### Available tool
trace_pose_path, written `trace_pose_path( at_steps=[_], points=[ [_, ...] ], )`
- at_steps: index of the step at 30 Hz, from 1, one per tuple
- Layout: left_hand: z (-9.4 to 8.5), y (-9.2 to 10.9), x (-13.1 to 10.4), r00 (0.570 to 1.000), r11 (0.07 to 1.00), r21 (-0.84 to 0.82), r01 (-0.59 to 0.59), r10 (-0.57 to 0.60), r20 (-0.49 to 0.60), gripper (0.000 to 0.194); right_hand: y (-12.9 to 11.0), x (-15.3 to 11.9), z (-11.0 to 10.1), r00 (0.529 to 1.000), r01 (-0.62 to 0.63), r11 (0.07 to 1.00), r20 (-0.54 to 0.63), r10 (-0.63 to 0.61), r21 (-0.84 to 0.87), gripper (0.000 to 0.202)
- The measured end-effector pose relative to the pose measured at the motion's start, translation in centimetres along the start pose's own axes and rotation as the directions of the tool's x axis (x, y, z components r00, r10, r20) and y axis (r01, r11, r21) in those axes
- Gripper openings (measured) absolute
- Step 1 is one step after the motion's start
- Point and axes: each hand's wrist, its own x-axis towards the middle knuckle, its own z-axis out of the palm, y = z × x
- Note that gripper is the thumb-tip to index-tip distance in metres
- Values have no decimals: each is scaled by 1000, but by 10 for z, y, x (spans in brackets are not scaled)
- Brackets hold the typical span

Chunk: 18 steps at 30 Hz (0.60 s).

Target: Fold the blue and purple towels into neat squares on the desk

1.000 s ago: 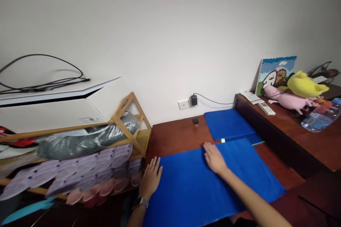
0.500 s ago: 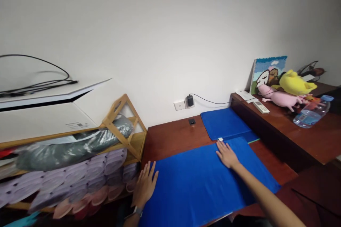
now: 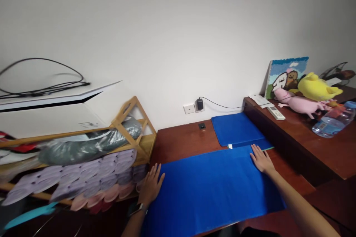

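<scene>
A large blue sheet [image 3: 211,189] lies over the front of the reddish-brown desk [image 3: 183,140]. Flat on the sheet's left edge rests my left hand [image 3: 150,186], fingers spread and nothing held; a band is on the wrist. My right hand [image 3: 263,160] presses near the sheet's far right corner, also with spread fingers and holding nothing. Behind the sheet is a smaller blue piece [image 3: 236,129], partly under its far edge. A small white tag [image 3: 230,146] shows between the two.
Rack with purple and pink slippers [image 3: 97,177] at left, white box [image 3: 55,118] above it. Black plug [image 3: 200,104] with a cable on the wall. The raised shelf [image 3: 311,137] at right holds a remote [image 3: 276,113], pink plush toy [image 3: 300,104] and water bottle [image 3: 335,120].
My right hand has slid right along the far edge of the sheet, leaving the white tag. My left hand stays at the left edge. The view has shifted slightly left.
</scene>
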Motion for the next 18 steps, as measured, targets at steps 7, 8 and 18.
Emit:
trace_pose_path(
  at_steps=[7, 8, 18],
  points=[
    [-6, 13, -4, 999, 998, -39, 50, -50, -1, 63, -107, -6, -32, 975, 185, 983, -127, -180, 24, 66],
    [-6, 13, -5, 999, 998, -45, 51, -51, 3, 63, -144, -14, -35, 953, 274, 960, -152, -262, 59, 66],
    [-3, 8, -3, 998, 997, -55, 60, -59, 17, 65, -359, -66, -4, 728, 666, 683, -65, -682, 299, 66]
  ],
)
